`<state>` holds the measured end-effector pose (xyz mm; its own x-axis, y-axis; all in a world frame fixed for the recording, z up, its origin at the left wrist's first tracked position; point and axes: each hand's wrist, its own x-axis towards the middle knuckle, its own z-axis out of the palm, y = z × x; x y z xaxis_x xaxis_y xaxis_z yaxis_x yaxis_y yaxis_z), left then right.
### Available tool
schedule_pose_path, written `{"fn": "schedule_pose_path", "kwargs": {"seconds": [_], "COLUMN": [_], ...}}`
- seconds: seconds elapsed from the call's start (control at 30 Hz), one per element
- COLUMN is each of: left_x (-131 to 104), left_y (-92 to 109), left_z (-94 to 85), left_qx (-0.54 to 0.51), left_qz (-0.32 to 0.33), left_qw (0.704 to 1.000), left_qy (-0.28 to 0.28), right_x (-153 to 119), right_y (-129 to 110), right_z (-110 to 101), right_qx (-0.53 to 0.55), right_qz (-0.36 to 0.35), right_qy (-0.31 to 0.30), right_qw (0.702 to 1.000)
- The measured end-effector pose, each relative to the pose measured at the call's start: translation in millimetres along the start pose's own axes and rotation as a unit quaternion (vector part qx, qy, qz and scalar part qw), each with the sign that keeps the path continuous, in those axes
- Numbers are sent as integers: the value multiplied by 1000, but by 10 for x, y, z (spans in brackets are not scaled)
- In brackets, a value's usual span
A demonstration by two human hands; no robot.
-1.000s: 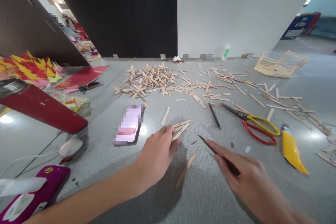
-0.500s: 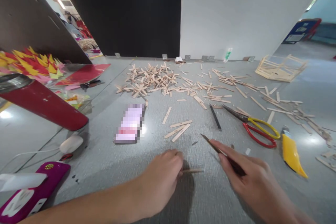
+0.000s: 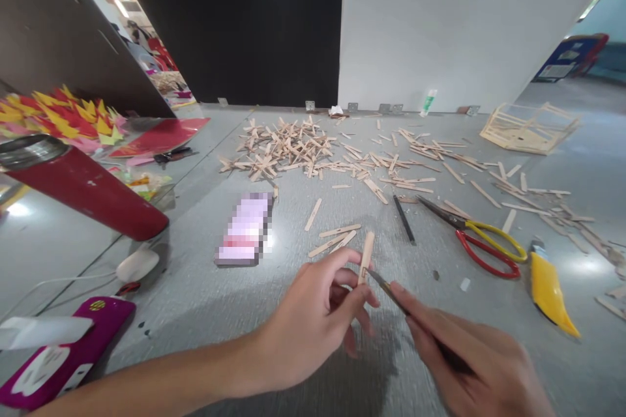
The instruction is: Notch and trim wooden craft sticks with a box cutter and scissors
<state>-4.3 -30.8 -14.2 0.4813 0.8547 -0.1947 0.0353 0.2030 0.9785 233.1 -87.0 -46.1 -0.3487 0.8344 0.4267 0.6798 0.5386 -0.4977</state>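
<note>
A short wooden stick [image 3: 366,254] stands nearly upright between the thumb and fingers of my left hand [image 3: 325,313], raised above the grey surface. My right hand [image 3: 469,345] is closed around a thin pointed knife [image 3: 388,290], whose tip is at the stick's lower part; whether it touches cannot be made out. Several loose sticks [image 3: 334,242] lie just beyond my left hand. A black pen-like tool [image 3: 403,219] rests behind the knife.
A pile of sticks [image 3: 288,146] is at the back. Scissors [image 3: 469,228] and a yellow cutter [image 3: 550,290] lie right. A phone [image 3: 246,228], red flask [image 3: 92,189], white mouse [image 3: 137,265] and purple case [image 3: 73,352] are left. A stick frame [image 3: 531,130] stands back right.
My left hand has risen and turned, bringing the stick from flat to nearly upright. The knife in my right hand has moved left and down to the stick. The view has shifted slightly.
</note>
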Motion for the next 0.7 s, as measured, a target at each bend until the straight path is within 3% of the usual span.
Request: {"fn": "schedule_pose_path", "kwargs": {"seconds": [0.4, 0.57, 0.7], "left_x": [26, 73, 116], "left_y": [-201, -426, -555], "left_z": [-24, -9, 24], "left_qx": [205, 249, 293], "left_qz": [67, 40, 24], "left_qw": [976, 968, 955], "left_qy": [5, 0, 29], "right_x": [56, 37, -34], "right_y": [-26, -11, -24], "right_z": [35, 103, 230], "right_qx": [17, 30, -3], "right_qz": [-2, 22, 29], "right_qy": [-2, -45, -70], "right_qw": [1000, 998, 997]}}
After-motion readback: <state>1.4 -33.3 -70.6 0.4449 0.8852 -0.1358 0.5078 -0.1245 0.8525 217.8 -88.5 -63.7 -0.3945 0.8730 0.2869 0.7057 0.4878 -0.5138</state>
